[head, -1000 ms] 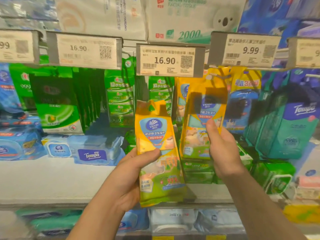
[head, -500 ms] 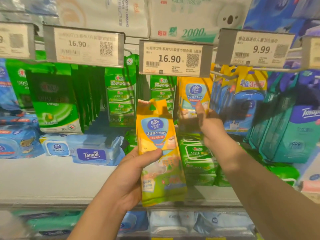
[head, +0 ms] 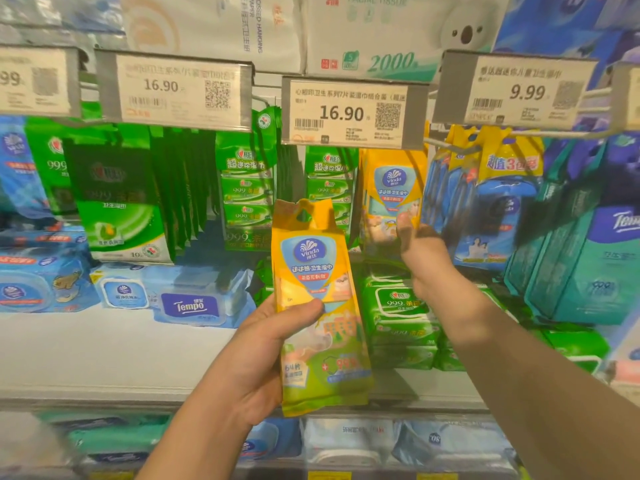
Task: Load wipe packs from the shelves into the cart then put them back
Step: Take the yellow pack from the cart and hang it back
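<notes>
1. The right hand [head: 424, 258] has reached forward from in front of the shelf, where a second ago it held a yellow wipe pack upright beside the one in the left hand
2. That second yellow Vinda pack [head: 393, 195] now hangs at the peg under the middle 16.90 price tag [head: 349, 112], with the right hand's fingers [head: 405, 225] at its lower edge; whether they grip it is unclear
3. With the pack moved back, the stacked green 999 wipe packs [head: 398, 317] on the shelf below stand uncovered
4. Over the last half second the right hand shows little further shift
</notes>
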A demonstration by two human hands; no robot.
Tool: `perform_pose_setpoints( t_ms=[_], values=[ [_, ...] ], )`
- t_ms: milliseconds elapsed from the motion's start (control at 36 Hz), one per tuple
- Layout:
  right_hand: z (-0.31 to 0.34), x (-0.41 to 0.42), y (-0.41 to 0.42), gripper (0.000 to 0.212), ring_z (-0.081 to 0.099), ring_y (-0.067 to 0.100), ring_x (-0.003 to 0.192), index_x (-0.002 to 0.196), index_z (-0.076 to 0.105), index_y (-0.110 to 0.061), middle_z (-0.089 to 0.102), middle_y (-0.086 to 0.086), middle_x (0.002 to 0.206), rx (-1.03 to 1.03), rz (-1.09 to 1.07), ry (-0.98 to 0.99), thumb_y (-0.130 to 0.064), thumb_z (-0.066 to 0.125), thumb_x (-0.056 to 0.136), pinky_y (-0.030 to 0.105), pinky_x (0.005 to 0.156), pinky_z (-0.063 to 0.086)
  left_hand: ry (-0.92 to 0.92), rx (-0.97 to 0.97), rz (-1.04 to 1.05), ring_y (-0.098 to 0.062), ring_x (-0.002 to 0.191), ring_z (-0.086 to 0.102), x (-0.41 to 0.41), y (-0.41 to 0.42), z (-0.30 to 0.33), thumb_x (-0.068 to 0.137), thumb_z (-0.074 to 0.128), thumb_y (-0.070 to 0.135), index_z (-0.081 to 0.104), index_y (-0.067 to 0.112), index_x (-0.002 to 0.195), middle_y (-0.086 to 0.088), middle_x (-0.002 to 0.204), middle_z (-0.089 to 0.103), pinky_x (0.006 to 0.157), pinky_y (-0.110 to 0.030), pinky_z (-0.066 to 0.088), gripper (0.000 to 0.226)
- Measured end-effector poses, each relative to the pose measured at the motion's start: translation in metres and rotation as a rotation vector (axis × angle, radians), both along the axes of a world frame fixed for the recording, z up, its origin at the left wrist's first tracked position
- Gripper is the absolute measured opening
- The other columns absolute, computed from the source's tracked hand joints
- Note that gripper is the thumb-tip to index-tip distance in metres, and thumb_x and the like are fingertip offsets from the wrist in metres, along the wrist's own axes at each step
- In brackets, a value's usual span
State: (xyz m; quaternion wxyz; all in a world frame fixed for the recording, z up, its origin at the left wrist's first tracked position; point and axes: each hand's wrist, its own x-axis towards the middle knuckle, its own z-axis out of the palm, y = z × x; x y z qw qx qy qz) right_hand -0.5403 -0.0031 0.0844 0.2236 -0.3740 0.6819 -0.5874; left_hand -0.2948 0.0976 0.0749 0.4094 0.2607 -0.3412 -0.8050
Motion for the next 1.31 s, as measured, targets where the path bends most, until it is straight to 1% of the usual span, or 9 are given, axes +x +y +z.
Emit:
perform_pose_setpoints(
  t_ms=[417,556,694,833,917,1000,1083,1167,1306],
  values=[
    [-0.031,0.015,0.091,0.064,0.047,0.016,0.136,0.149,0.041,-0.026,0.046,-0.009,0.151,0.025,0.130,0.018,-0.050,0.061,0.094,0.045,0.114,0.039,-0.004,-0.024,-0.009,-0.040,0.103,0.073,-0.018,0.001,0.002,0.084,0.064,0.030,0.069,0.015,0.127,-0.018,0.119,0.073,0.084,-0.060,0.059,0.046],
    [-0.034,0.025,0.128,0.024,0.056,-0.001,0.116,0.119,0.063,-0.035,0.063,-0.020,0.121,-0.054,0.157,-0.091,-0.043,0.059,0.097,0.025,0.092,0.043,-0.024,-0.079,0.001,-0.040,0.107,0.071,-0.031,0.004,0.003,0.086,0.062,0.029,0.068,0.016,0.128,-0.016,0.118,0.074,0.084,-0.056,0.059,0.045],
    [-0.032,0.036,0.153,0.052,0.071,0.027,0.104,0.113,0.068,-0.024,0.074,0.005,0.111,0.000,0.338,-0.119,-0.067,0.050,0.091,0.057,0.094,0.054,-0.045,-0.143,0.024,-0.033,0.093,0.076,-0.047,0.010,0.002,0.084,0.061,0.029,0.068,0.017,0.125,-0.015,0.113,0.076,0.081,-0.053,0.060,0.043],
    [-0.039,0.042,0.177,0.054,0.070,0.002,0.083,0.101,0.068,-0.033,0.074,-0.020,0.088,0.000,0.442,-0.089,-0.081,0.053,0.080,0.024,0.080,0.057,-0.140,-0.262,-0.004,-0.040,0.115,0.068,-0.060,0.012,0.000,0.081,0.077,0.031,0.067,0.024,0.128,-0.013,0.121,0.074,0.103,-0.061,0.049,0.049],
    [-0.042,0.045,0.183,0.033,0.071,0.008,0.092,0.099,0.066,-0.056,0.074,-0.018,0.097,-0.044,0.392,-0.060,-0.079,0.052,0.080,0.045,0.092,0.056,-0.175,-0.350,-0.043,-0.033,0.119,0.067,-0.065,0.016,-0.001,0.083,0.065,0.035,0.069,0.029,0.123,-0.009,0.125,0.073,0.109,-0.057,0.045,0.041],
    [-0.042,0.047,0.192,0.023,0.070,0.008,0.084,0.094,0.067,-0.056,0.075,-0.014,0.091,-0.169,0.331,-0.039,-0.070,0.054,0.081,0.040,0.084,0.058,-0.199,-0.442,-0.052,-0.029,0.120,0.067,-0.066,0.018,-0.003,0.083,0.071,0.034,0.067,0.026,0.126,-0.008,0.125,0.072,0.111,-0.054,0.043,0.044],
    [-0.041,0.046,0.202,0.019,0.069,0.011,0.079,0.097,0.068,-0.053,0.075,-0.011,0.087,-0.249,0.285,-0.034,-0.057,0.056,0.083,0.025,0.070,0.056,-0.234,-0.572,-0.083,-0.026,0.120,0.067,-0.063,0.022,-0.005,0.076,0.073,0.038,0.072,0.030,0.118,-0.007,0.125,0.073,0.101,-0.041,0.052,0.043],
    [-0.040,0.043,0.209,0.032,0.070,0.017,0.079,0.101,0.069,-0.049,0.076,-0.007,0.086,-0.270,0.269,-0.038,-0.062,0.054,0.076,0.034,0.072,0.058,-0.233,-0.671,-0.086,-0.013,0.107,0.071,-0.061,0.026,-0.002,0.073,0.072,0.036,0.076,0.038,0.105,-0.001,0.116,0.076,0.084,-0.024,0.056,0.032],
    [-0.025,0.039,0.218,0.034,0.069,0.001,0.071,0.093,0.070,-0.055,0.076,-0.012,0.080,-0.314,0.315,-0.103,-0.063,0.053,0.065,0.015,0.062,0.054,-0.175,-0.726,-0.044,-0.011,0.098,0.072,-0.065,0.030,0.007,0.067,0.075,0.033,0.077,0.038,0.103,-0.002,0.109,0.078,0.074,-0.022,0.057,0.036]
  ],
)
